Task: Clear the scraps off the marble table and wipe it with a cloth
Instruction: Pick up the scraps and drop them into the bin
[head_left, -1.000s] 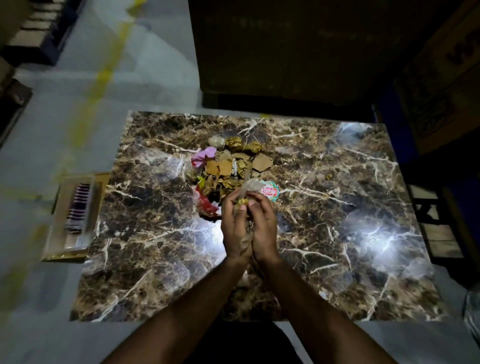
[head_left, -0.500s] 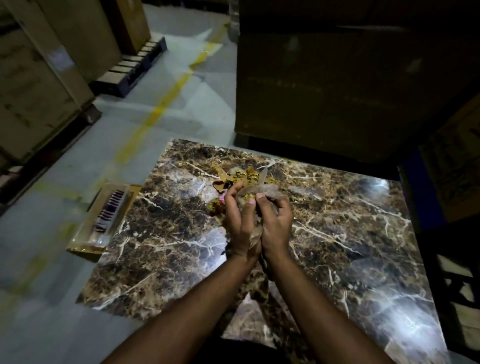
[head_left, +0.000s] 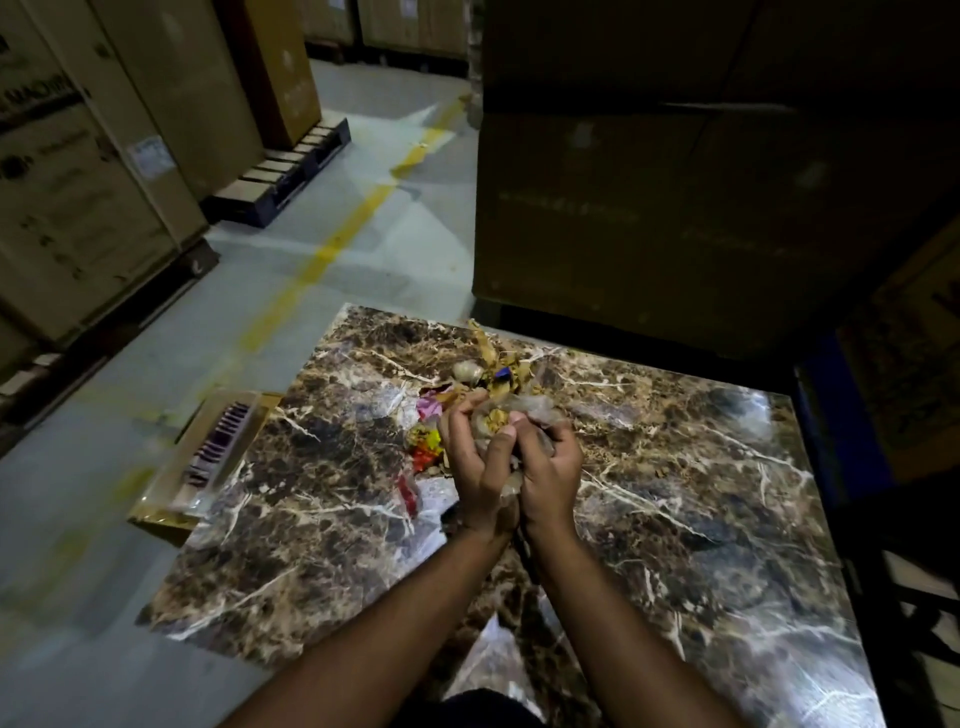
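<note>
— Since a second ago: both hands lifted off the heap with a fistful, pressed together over the middle of the marble table (head_left: 322, 519); view swung up and left, more floor and cartons showing. You see the same?

— Same. Near edge first: two bare forearms come in from the bottom, wrists side by side. Left hand (head_left: 475, 467) fingers curled round a wad of thin clear plastic and brown bits. Right hand (head_left: 550, 475) likewise curled, thumb pinching the same wad. Palms nearly touching.

— What they hold?

— Bunch of scraps (head_left: 498, 418), crumpled film with tan flakes, gripped between the two hands. Exact pieces too dim to tell.

— And the remainder?

— Scrap heap (head_left: 467, 379) lies just beyond and left of the fingers, toward the far edge: pink paper, red and yellow wrappers, brown cardboard bits, a pale lump. Red wrapper trails nearer, left of the left wrist.

— Off the table?

— Flat box (head_left: 208, 457) with a striped item inside, on the floor touching the left edge. Further out, yellow floor line (head_left: 332, 249), stacked cartons (head_left: 104, 156) on pallets at left, a big dark carton (head_left: 675, 182) behind the far edge
</note>
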